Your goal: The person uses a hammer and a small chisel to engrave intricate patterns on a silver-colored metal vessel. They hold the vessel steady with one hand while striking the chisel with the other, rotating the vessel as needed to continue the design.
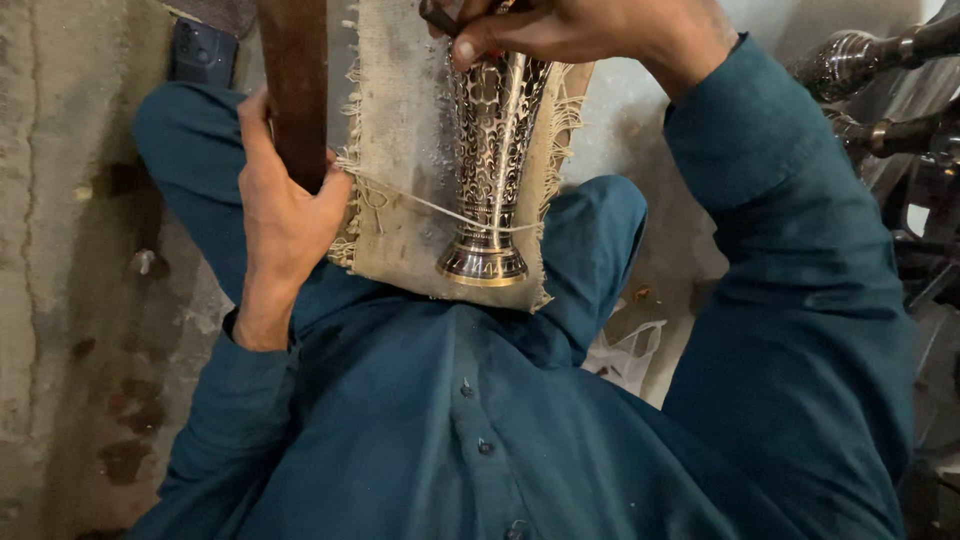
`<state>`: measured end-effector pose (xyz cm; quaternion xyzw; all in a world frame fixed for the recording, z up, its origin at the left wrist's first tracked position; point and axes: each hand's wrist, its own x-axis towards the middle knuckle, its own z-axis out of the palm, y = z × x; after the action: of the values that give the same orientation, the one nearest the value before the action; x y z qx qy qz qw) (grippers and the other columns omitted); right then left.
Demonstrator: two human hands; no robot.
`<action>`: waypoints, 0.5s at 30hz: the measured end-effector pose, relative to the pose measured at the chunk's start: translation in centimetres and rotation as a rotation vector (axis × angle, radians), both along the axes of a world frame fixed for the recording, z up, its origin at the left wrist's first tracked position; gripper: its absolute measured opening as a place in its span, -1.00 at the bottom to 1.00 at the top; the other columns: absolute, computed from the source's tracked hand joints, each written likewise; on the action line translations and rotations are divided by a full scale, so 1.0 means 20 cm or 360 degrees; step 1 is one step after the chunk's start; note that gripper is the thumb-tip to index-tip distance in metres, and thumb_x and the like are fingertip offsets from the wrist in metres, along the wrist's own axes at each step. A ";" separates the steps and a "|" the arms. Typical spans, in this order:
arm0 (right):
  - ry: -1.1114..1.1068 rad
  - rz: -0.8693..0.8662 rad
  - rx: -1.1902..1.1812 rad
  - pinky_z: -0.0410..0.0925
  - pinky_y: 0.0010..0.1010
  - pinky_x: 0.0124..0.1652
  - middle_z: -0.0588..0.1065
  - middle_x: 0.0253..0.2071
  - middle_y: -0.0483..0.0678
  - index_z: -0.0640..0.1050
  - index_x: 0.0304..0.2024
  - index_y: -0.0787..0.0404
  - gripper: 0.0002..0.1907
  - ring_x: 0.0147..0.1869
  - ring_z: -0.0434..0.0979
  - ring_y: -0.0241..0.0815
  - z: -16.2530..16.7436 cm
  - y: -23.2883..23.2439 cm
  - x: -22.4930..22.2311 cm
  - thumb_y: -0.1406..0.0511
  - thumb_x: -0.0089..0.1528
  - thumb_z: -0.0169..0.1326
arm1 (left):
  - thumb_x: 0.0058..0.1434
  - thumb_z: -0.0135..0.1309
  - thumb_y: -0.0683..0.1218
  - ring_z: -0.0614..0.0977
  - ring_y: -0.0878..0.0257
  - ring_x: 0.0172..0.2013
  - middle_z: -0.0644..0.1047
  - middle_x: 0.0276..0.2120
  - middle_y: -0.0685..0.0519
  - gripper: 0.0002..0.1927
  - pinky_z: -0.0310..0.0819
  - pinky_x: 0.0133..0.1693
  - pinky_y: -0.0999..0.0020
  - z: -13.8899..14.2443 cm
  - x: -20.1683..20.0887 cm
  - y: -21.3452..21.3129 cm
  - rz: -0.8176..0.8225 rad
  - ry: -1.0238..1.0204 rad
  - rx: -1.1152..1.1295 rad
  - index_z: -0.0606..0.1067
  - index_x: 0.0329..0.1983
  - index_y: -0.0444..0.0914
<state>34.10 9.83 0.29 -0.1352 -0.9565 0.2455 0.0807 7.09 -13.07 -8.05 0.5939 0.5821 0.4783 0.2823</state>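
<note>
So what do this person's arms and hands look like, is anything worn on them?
Both arms are covered by long, loose sleeves of plain dark teal cloth, the same as the buttoned shirt. The left sleeve ends at the wrist with a simple cuff; the right sleeve is wide and creased. The left hand and right hand are bare: no gloves, rings or watch show.
</note>
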 end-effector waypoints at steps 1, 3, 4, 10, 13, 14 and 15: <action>-0.0014 0.0017 -0.0041 0.54 -0.32 -0.14 0.63 -0.17 -0.03 0.66 0.04 0.20 -0.71 -0.17 0.64 -0.13 0.00 0.00 -0.01 0.11 0.52 0.23 | 0.40 0.11 -0.37 0.69 0.11 0.01 0.56 0.07 -0.14 -0.29 0.60 0.10 0.24 0.00 0.00 0.00 -0.0013 0.0030 0.0051 0.05 0.48 -0.23; -0.0055 0.0001 -0.0080 0.54 -0.32 -0.16 0.63 -0.20 -0.04 0.66 0.04 0.18 -0.71 -0.19 0.64 -0.13 0.01 0.00 -0.01 0.09 0.53 0.23 | 0.39 0.12 -0.36 0.68 0.09 0.06 0.53 0.10 -0.16 -0.25 0.63 0.15 0.21 0.01 0.01 0.01 -0.0060 0.0072 0.0110 0.00 0.49 -0.20; -0.0081 -0.0032 -0.0080 0.54 -0.31 -0.17 0.63 -0.20 -0.04 0.66 0.05 0.16 -0.71 -0.21 0.64 -0.13 0.01 0.00 -0.02 0.09 0.51 0.23 | 0.40 0.12 -0.37 0.68 0.10 0.07 0.54 0.09 -0.15 -0.25 0.64 0.15 0.21 0.02 0.01 0.02 -0.0039 0.0058 0.0084 0.00 0.50 -0.20; 0.0020 0.0110 -0.0072 0.55 -0.32 -0.12 0.61 -0.18 -0.03 0.62 0.06 0.21 -0.74 -0.15 0.64 -0.12 0.01 0.01 -0.03 0.15 0.50 0.20 | 0.33 0.16 -0.30 0.66 -0.01 0.03 0.52 0.01 -0.19 -0.20 0.60 0.14 0.16 0.09 0.03 0.04 0.0145 0.0076 -0.0056 0.00 0.51 -0.19; 0.0069 0.0172 -0.0060 0.55 -0.34 -0.09 0.61 -0.20 -0.02 0.62 0.05 0.23 -0.74 -0.17 0.64 -0.14 0.00 0.03 -0.04 0.16 0.51 0.21 | 0.32 0.25 -0.34 0.55 -0.17 0.25 0.41 0.29 -0.26 -0.12 0.49 0.33 0.08 0.10 0.03 0.05 0.0125 0.0553 0.0286 0.00 0.53 -0.16; 0.0084 0.0187 -0.0045 0.55 -0.35 -0.09 0.61 -0.19 -0.01 0.62 0.04 0.23 -0.74 -0.18 0.64 -0.16 0.00 0.03 -0.04 0.16 0.51 0.22 | 0.28 0.25 -0.34 0.55 -0.18 0.26 0.42 0.31 -0.23 -0.09 0.47 0.33 0.06 0.11 0.02 0.06 0.0146 0.0685 0.0320 0.02 0.55 -0.14; 0.0083 0.0163 -0.0069 0.55 -0.35 -0.09 0.61 -0.20 -0.02 0.63 0.03 0.22 -0.75 -0.16 0.65 -0.16 0.00 0.03 -0.04 0.16 0.50 0.22 | 0.23 0.25 -0.34 0.55 -0.19 0.28 0.42 0.33 -0.21 -0.06 0.44 0.33 0.04 0.10 0.02 0.06 0.0171 0.0817 0.0353 0.04 0.57 -0.11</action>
<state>33.24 10.39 0.21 -0.0814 -0.9542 0.2734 0.0901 7.50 -11.84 -6.01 0.6912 0.6092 0.3873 0.0334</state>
